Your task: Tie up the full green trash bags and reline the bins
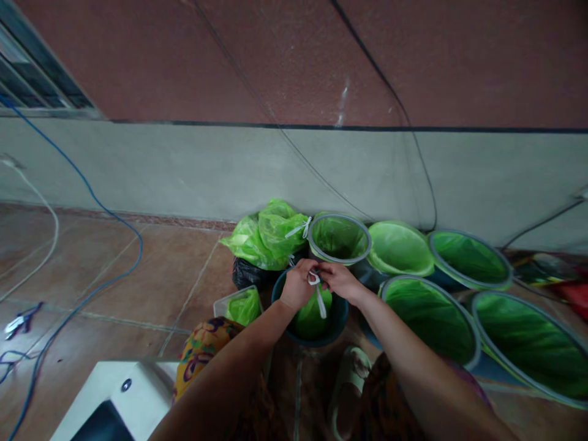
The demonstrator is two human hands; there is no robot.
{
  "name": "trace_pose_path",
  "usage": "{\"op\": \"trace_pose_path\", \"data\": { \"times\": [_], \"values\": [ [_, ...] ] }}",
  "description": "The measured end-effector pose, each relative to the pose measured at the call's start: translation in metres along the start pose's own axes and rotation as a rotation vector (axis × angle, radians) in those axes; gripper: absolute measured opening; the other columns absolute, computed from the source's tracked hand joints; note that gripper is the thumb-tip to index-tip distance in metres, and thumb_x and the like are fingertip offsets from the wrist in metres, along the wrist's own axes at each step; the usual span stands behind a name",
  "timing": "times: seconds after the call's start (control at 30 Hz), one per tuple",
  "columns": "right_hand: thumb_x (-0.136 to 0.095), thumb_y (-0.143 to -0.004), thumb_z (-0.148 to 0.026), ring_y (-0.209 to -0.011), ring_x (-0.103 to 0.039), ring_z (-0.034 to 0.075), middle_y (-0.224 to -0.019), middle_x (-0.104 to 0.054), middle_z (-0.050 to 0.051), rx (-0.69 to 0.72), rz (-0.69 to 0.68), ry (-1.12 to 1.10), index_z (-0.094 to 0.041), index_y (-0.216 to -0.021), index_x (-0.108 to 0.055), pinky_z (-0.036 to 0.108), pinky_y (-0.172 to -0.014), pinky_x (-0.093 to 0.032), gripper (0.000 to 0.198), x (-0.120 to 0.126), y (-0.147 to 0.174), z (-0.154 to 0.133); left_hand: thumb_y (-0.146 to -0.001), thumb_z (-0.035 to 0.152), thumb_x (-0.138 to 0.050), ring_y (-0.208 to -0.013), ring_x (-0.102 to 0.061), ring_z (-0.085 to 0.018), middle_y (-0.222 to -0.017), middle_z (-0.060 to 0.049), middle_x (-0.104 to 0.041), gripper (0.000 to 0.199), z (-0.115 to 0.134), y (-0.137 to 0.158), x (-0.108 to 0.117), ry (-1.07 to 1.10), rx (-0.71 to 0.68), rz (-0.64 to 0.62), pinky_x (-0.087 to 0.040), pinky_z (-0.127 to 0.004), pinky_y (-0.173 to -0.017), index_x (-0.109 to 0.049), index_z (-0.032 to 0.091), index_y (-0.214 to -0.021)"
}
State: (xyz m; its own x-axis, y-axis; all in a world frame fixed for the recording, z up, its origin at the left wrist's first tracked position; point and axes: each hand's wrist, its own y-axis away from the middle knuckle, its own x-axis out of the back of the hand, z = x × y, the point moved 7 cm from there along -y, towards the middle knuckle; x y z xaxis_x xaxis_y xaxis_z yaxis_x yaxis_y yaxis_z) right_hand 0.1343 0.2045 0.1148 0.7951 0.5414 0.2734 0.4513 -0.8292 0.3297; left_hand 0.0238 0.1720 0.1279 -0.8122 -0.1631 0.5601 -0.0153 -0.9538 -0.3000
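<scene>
Hands (300, 285) pinch white tie (320, 301); green bag (309, 318) below.

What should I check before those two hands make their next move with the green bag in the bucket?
1. Both hands at the bag's tie: ok. The left hand and right hand meet at the white strip.
2. Green bag over the bucket: ok. It sits inside the bucket, below the hands.
3. Knot pulled tight: cannot tell. The fingers hide part of the strip.
4. Bag lifted out: not ok. It is down inside the rim.
5. Blue cable away from the bucket: ok. It lies on the floor, well off to the left.
</scene>
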Motion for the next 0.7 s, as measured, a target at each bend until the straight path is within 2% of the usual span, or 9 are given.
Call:
{"op": "trace_pose_path", "data": {
  "times": [0.1,0.23,0.33,0.47,0.7],
  "values": [
    [-0.057,-0.080,-0.027,-0.052,-0.050,0.009,-0.065,-0.061,-0.001,-0.041,0.003,-0.045,-0.016,-0.081,-0.069,0.021,-0.051,-0.040,0.016,0.003,0.000,0.004,-0.085,0.006,-0.054,-0.095,-0.064,-0.018,-0.095,-0.007,-0.068,0.019,-0.003,-0.001,0.002,-0.007,0.051,0.046,-0.050,-0.031,-0.089,-0.066,0.018,-0.095],
    [-0.067,-0.076,-0.032,-0.053,-0.049,0.008,-0.062,-0.058,-0.002,-0.070,0.034,-0.127,-0.016,-0.077,-0.067,0.019,-0.048,-0.036,0.016,0.008,0.003,0.010,-0.083,0.010,-0.058,-0.085,-0.063,-0.016,-0.085,-0.003,-0.067,0.010,-0.006,-0.005,0.002,0.114,0.107,-0.004,-0.050,-0.027,-0.082,-0.064,0.018,-0.084],
    [-0.069,-0.074,-0.034,-0.054,-0.051,0.008,-0.062,-0.059,-0.003,-0.059,0.031,-0.181,-0.016,-0.081,-0.068,0.020,-0.050,-0.037,0.020,0.011,0.006,0.009,-0.082,0.013,-0.059,-0.076,-0.061,-0.013,-0.076,0.000,-0.064,0.008,-0.009,-0.007,0.004,0.217,0.171,-0.023,-0.048,-0.023,-0.073,-0.062,0.019,-0.077],
    [-0.072,-0.072,-0.039,-0.056,-0.053,0.008,-0.066,-0.062,-0.002,-0.039,-0.039,-0.227,-0.015,-0.089,-0.069,0.021,-0.053,-0.039,0.029,0.011,0.007,0.004,-0.079,0.016,-0.062,-0.065,-0.056,-0.010,-0.067,0.003,-0.061,0.006,-0.014,-0.008,0.005,0.310,0.256,-0.002,-0.044,-0.021,-0.064,-0.061,0.018,-0.073],
    [-0.072,-0.073,-0.042,-0.058,-0.053,0.010,-0.062,-0.060,-0.002,0.025,-0.041,-0.172,-0.015,-0.082,-0.067,0.022,-0.055,-0.040,0.028,0.012,0.005,0.004,-0.073,0.026,-0.068,-0.053,-0.053,-0.008,-0.060,0.004,-0.060,0.013,-0.017,-0.009,0.002,0.521,0.353,-0.088,-0.041,-0.021,-0.054,-0.059,0.018,-0.070]
  ]
}}
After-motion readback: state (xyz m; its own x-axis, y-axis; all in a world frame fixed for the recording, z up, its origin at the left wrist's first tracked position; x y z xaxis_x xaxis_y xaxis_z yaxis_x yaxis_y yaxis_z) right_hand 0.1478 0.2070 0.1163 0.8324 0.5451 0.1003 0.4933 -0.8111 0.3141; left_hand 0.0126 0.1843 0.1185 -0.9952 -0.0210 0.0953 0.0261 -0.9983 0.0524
